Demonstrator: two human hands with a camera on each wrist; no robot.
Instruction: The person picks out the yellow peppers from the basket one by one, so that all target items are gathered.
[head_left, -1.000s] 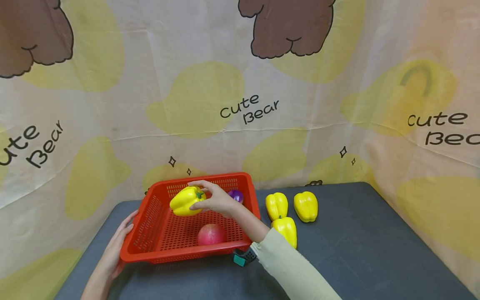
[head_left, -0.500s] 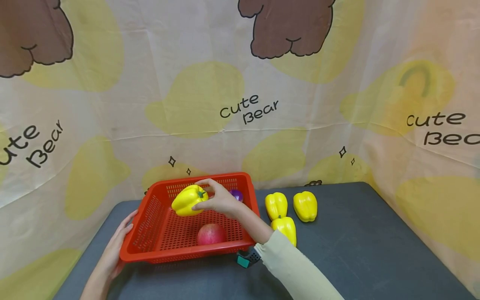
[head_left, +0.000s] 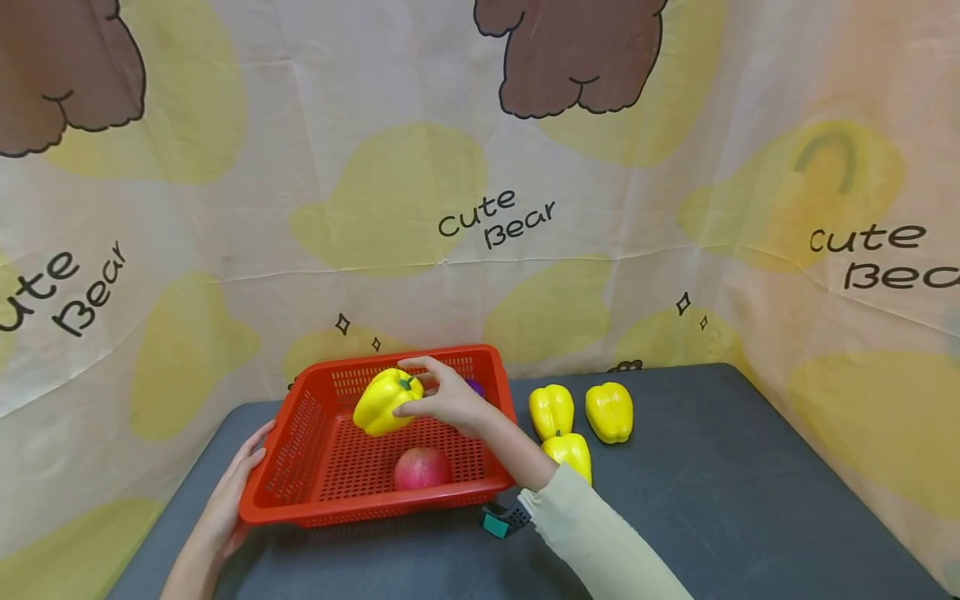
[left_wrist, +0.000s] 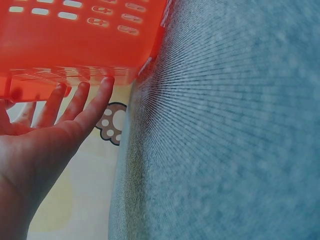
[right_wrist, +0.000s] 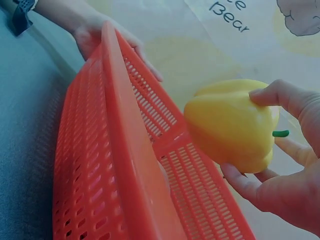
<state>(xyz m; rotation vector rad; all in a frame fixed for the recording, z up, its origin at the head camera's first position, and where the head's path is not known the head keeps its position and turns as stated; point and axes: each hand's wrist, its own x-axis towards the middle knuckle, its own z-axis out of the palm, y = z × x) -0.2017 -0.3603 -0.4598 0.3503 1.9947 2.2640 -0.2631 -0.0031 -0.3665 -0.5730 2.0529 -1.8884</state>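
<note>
My right hand (head_left: 452, 402) holds a yellow bell pepper (head_left: 387, 402) above the red plastic basket (head_left: 375, 503). In the right wrist view, thumb and fingers grip the pepper near its green stem end. My left hand (head_left: 225, 504) touches the basket's outer left wall; in the left wrist view its fingers (left_wrist: 90, 112) are extended against that side. Inside the basket lie a pinkish-red round fruit (head_left: 422, 469), close to the front wall, and a purple object (head_left: 476, 387), mostly hidden behind my right hand.
Three more yellow bell peppers (head_left: 551, 410) stand on the dark grey table (head_left: 720, 483), right of the basket. My right forearm partly covers the nearest one. Behind the table hangs a cloth (head_left: 420, 308) with bear prints.
My right hand has shifted slightly to the right with the bell pepper, which has tilted a little. The left hand and the basket have stayed in place.
</note>
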